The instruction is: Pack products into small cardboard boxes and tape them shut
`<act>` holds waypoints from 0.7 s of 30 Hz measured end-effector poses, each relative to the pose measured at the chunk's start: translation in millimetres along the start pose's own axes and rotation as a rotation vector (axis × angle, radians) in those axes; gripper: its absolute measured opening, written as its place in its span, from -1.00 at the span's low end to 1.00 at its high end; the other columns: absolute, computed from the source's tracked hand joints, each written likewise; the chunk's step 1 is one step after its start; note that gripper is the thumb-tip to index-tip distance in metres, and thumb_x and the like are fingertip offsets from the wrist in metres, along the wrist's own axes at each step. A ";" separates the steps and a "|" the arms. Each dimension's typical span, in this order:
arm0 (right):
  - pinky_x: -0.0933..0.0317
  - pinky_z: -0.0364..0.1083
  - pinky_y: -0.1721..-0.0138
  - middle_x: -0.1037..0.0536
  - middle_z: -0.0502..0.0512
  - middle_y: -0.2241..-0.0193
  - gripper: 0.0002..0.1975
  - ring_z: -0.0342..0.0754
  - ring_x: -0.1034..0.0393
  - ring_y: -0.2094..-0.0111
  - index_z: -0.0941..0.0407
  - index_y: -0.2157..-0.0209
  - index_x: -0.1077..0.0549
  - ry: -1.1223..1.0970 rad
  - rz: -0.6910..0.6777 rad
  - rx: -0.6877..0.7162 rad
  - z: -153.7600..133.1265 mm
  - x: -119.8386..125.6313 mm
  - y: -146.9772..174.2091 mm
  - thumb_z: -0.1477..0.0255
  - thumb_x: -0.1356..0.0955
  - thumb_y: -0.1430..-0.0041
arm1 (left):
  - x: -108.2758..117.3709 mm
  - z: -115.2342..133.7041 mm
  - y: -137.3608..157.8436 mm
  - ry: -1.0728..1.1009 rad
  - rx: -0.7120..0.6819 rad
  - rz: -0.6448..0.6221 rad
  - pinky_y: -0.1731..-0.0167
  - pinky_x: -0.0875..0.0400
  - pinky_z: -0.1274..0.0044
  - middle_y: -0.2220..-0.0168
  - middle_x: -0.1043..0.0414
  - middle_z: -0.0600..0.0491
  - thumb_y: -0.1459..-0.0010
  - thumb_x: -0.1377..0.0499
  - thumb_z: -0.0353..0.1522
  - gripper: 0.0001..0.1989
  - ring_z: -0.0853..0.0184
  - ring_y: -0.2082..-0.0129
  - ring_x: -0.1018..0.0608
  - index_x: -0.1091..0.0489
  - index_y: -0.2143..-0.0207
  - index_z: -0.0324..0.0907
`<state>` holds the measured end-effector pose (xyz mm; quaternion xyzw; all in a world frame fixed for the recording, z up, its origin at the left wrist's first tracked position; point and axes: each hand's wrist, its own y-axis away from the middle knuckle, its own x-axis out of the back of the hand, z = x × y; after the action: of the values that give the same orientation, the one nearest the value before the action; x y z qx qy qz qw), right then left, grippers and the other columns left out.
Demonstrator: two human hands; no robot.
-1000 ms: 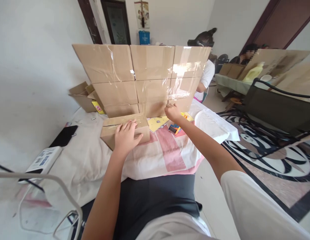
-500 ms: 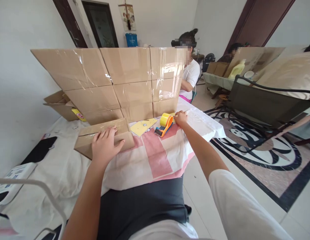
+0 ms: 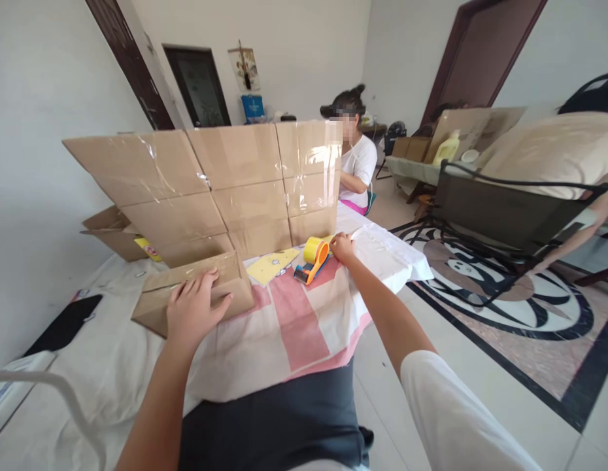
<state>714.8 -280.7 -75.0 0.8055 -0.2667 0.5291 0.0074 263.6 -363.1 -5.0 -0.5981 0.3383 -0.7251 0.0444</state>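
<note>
My left hand (image 3: 195, 304) lies on a taped cardboard box (image 3: 235, 282), its fingers spread over the top and the thumb toward the right end. The box rests on the cloth-covered table. My right hand (image 3: 342, 248) is down on the cloth at the right, with fingers curled together. Whatever they may hold is hidden. Just left of it stands an orange tape dispenser (image 3: 320, 260) with a yellow roll of tape (image 3: 312, 250). Behind the box rises an upright wall of taped cardboard boxes (image 3: 245, 157).
A pink and white cloth (image 3: 301, 327) covers the table. An open carton (image 3: 112, 232) sits behind at the left. Across the table is a person in a white shirt (image 3: 365, 160). To the right, someone occupies a dark folding chair (image 3: 500, 222).
My view has tilted up and turned slightly right, so the scene sits lower and further left. Both hands keep their places. At the right, the seated person's arm now reaches downward.
</note>
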 end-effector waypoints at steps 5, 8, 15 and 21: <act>-0.11 0.03 -0.03 -0.49 0.25 0.06 -0.74 0.11 -0.28 -0.03 0.13 0.23 -0.52 -0.071 0.141 -0.019 -2.4 6.2 5.8 0.47 -0.20 -0.34 | -3.7 -2.3 0.8 -0.011 -0.022 0.055 -0.17 -0.17 0.19 -0.09 -0.53 -0.14 -0.23 -0.03 -0.14 -0.59 0.01 -0.05 -0.54 -0.34 -0.03 -0.16; -0.18 0.01 0.01 -0.49 0.19 0.10 -0.77 0.05 -0.33 0.03 0.15 0.23 -0.47 -0.113 0.193 -0.038 -1.2 14.4 5.6 0.42 -0.20 -0.38 | -5.8 -3.5 2.6 0.007 -0.035 0.090 -0.16 -0.18 0.20 -0.09 -0.53 -0.13 -0.23 -0.03 -0.14 -0.59 0.02 -0.05 -0.54 -0.34 -0.02 -0.16; -0.36 0.05 0.04 -0.52 0.12 0.13 -0.70 -0.04 -0.44 0.13 0.16 0.08 -0.46 -0.186 0.186 -0.020 3.2 44.2 -4.3 0.21 -0.32 -0.37 | -7.9 -6.7 5.9 0.023 -0.039 0.122 -0.18 -0.16 0.24 -0.13 -0.51 -0.12 -0.22 -0.08 -0.16 -0.62 0.06 -0.11 -0.53 -0.35 -0.01 -0.14; -0.35 0.11 -0.04 -0.51 0.15 0.02 -0.72 0.02 -0.43 0.01 0.16 0.05 -0.47 -0.180 0.106 -0.060 9.4 43.0 1.8 0.26 -0.35 -0.36 | -9.0 -4.6 9.2 0.025 -0.058 0.155 -0.21 -0.13 0.24 -0.16 -0.49 -0.11 -0.24 -0.10 -0.19 -0.66 0.07 -0.14 -0.51 -0.35 -0.01 -0.13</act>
<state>734.7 -303.1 -42.8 0.8338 -0.3243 0.4463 -0.0205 258.9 -363.9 -17.8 -0.5621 0.4049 -0.7168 0.0787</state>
